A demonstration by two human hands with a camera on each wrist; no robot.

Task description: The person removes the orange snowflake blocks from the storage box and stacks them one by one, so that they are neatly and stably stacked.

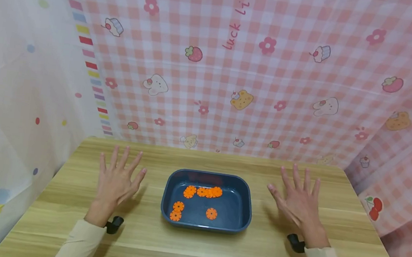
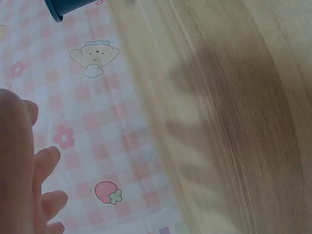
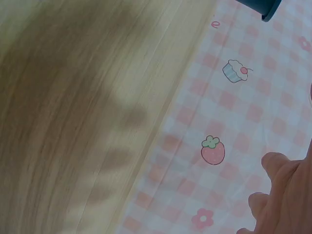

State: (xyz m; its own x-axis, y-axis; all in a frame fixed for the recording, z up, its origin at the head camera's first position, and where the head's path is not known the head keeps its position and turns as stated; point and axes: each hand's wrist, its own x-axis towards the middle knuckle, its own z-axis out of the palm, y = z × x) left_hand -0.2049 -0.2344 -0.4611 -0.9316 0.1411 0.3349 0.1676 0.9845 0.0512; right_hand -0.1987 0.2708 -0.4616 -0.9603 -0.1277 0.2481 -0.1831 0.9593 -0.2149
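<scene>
A dark blue rectangular tray (image 1: 229, 227) sits mid-table, holding several orange gear-edged discs (image 1: 211, 213). Most of the discs lie bunched along its back wall and in its left front corner. My left hand (image 1: 115, 182), fingers spread and straight, is over the table to the left of the tray. On the other side, my right hand (image 1: 299, 203) is likewise spread, apart from the tray. Neither hand holds anything. Only a corner of the tray (image 2: 68, 6) shows in the left wrist view, and another corner (image 3: 263, 7) in the right wrist view.
The wooden table (image 1: 200, 255) ends at the back against a pink checked curtain (image 1: 211, 116). A white dotted curtain (image 1: 17, 96) hangs on the left. Black wrist mounts (image 1: 114, 225) show beside both wrists.
</scene>
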